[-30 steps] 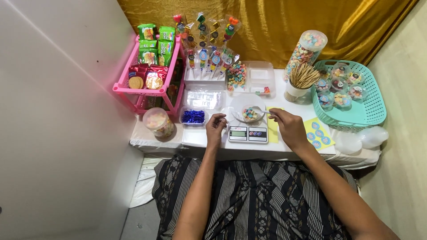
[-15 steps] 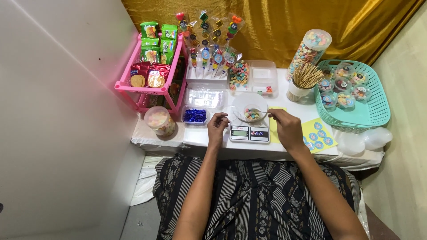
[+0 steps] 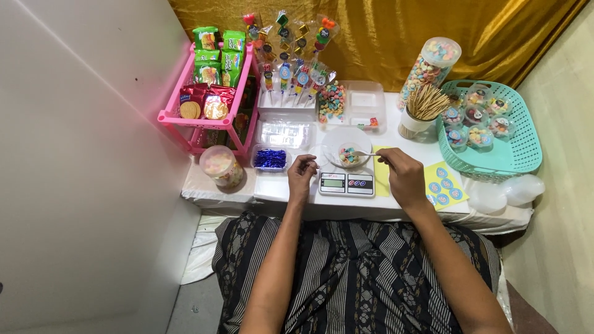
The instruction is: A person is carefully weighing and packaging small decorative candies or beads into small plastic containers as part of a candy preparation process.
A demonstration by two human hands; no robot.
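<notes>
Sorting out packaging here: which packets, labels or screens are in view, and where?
Green snack packets: pink rack's top tier.
Red biscuit packets: rack's lower tier.
Round blue stickers on a yellow sheet: beside the right hand.
Small grey scale display: between both hands.

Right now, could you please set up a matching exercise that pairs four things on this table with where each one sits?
Things:
1. right hand
2. tray of blue bits
3. cup of wooden sticks
4. sheet of round stickers

Places:
A. just left of the teal basket
B. beside the pink rack, left of the kitchen scale
C. near the table's front edge, below the basket
D. holding a spoon at the small cup on the scale

Pairs: 1-D, 2-B, 3-A, 4-C
</notes>
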